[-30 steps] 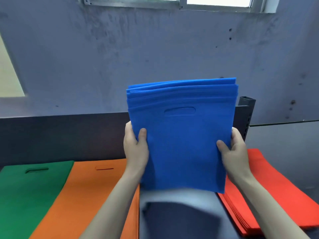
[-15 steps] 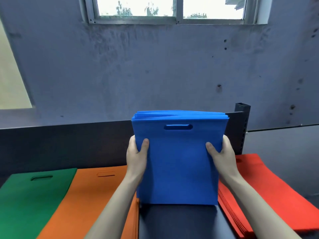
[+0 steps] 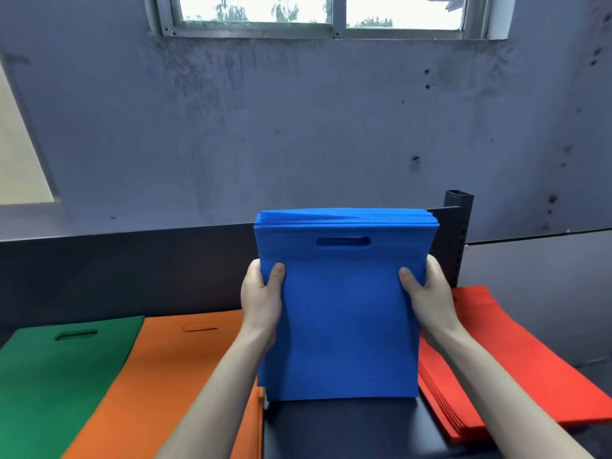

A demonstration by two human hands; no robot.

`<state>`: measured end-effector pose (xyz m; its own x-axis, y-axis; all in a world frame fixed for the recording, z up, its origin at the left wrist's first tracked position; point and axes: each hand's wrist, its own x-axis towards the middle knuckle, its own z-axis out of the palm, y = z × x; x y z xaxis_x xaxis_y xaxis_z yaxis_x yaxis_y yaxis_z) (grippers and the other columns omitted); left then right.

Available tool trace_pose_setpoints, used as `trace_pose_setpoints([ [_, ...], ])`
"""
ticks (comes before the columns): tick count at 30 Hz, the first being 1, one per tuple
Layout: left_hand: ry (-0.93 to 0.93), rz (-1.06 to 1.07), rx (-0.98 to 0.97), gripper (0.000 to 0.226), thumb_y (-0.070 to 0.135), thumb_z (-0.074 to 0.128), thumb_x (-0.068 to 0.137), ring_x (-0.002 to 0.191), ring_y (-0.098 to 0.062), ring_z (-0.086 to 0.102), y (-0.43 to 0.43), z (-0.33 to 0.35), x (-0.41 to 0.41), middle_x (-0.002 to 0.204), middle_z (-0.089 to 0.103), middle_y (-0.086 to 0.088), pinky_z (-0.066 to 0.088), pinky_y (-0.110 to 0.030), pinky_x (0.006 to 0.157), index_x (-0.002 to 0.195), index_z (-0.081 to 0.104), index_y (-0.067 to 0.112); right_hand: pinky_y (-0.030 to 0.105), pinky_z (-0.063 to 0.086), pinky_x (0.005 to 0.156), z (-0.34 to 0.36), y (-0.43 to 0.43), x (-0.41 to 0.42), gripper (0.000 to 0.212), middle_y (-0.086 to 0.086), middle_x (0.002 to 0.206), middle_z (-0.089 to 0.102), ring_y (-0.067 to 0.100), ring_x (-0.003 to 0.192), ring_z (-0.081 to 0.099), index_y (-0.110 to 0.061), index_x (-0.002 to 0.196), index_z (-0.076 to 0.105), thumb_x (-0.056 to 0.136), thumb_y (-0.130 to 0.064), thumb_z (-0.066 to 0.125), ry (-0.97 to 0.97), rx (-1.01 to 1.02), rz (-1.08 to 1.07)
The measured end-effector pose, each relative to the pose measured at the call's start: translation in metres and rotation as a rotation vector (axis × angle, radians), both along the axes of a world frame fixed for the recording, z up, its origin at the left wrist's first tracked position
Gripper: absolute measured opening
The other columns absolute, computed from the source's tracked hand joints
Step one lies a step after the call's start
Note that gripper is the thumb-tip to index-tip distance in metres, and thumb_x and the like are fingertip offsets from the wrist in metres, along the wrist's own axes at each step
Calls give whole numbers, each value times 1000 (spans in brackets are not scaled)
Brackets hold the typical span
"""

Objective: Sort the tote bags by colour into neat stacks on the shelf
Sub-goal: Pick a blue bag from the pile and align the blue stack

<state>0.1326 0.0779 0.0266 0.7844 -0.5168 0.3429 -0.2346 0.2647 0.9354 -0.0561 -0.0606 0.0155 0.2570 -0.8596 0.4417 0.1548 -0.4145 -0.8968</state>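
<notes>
Green tote bags [image 3: 63,376] lie flat in a stack well to the left of the grip. An orange stack [image 3: 165,366] lies between them and the left forearm, which crosses over its near right corner.

The left hand [image 3: 261,293] clamps the left edge of the blue bundle [image 3: 341,309], thumb on the near face and fingers hidden behind. The bundle stands upright on its bottom edge on the dark shelf [image 3: 347,429], in the bare lane straight below the grip, with the handle cut-outs [image 3: 342,241] above the thumbs. Its top edges fan a little toward the far side, so the bags are not yet flush. The right hand [image 3: 427,289] grasps the right edge the same way, thumb in front. Just right of that hand the red stack [image 3: 516,359] lies flat, its layered edge close beside the bundle's lower right corner.

The step in hand looks like squaring the blue bags on edge before laying them down. To do it well:

- Ease the squeeze slightly so the bags can slide.
- Tap the bottom edge on the shelf, then press both sides inward until the top edges line up.
- Firm the grasp again before tilting, since the inner bags could slip out of a loose hold.
- Tip the top away so the cut-outs end up at the far end, matching the green and orange stacks.
- Keep the bundle inside the lane, overlapping neither neighbour.
</notes>
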Motion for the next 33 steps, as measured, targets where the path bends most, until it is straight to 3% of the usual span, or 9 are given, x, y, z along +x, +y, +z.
trace_pose_setpoints([
  [5,186,-13,-42,11,23,52,98,87,-25,66,2,12,7,101,69,-12,55,-47,80,94,58,14,38,51,88,-15,5,-11,17,-3,110,67,14,101,64,-25,107,57,97,-14,51,81,43,160],
  [8,302,-41,-57,17,26,53,98,86,-27,67,6,16,10,100,70,-11,55,-46,79,99,58,10,40,52,86,-32,12,-14,20,-6,107,69,15,100,65,-28,105,59,96,-12,52,150,24,115],
  [16,182,-120,201,26,37,49,98,101,-19,66,26,-14,9,112,67,1,55,-40,87,117,56,20,39,56,80,-29,18,-16,21,6,104,72,22,91,69,-13,105,64,96,-3,47,13,255,131],
  [19,144,-134,338,22,40,52,95,102,-19,66,35,-41,0,114,66,2,53,-47,91,111,56,25,40,56,78,-33,16,-14,17,8,101,71,25,87,68,-12,100,64,97,-7,48,26,352,100],
  [25,234,-163,467,22,34,54,95,94,-25,69,39,-73,-5,107,70,-3,56,-50,86,109,60,18,52,54,86,-59,9,-14,17,9,98,72,31,90,69,-15,95,65,96,-18,48,337,384,46],
  [29,248,-207,566,24,32,53,96,93,-27,69,44,-89,-6,106,69,-8,57,-49,84,107,61,12,34,49,67,-74,11,-19,20,17,93,71,28,75,65,-2,85,63,90,-14,47,496,371,9],
  [33,234,-183,635,27,28,54,93,91,-30,67,41,-96,-8,105,66,-15,57,-41,75,106,56,4,30,44,60,-79,13,-17,20,17,91,69,26,73,61,1,88,63,90,-11,47,589,344,-37],
])
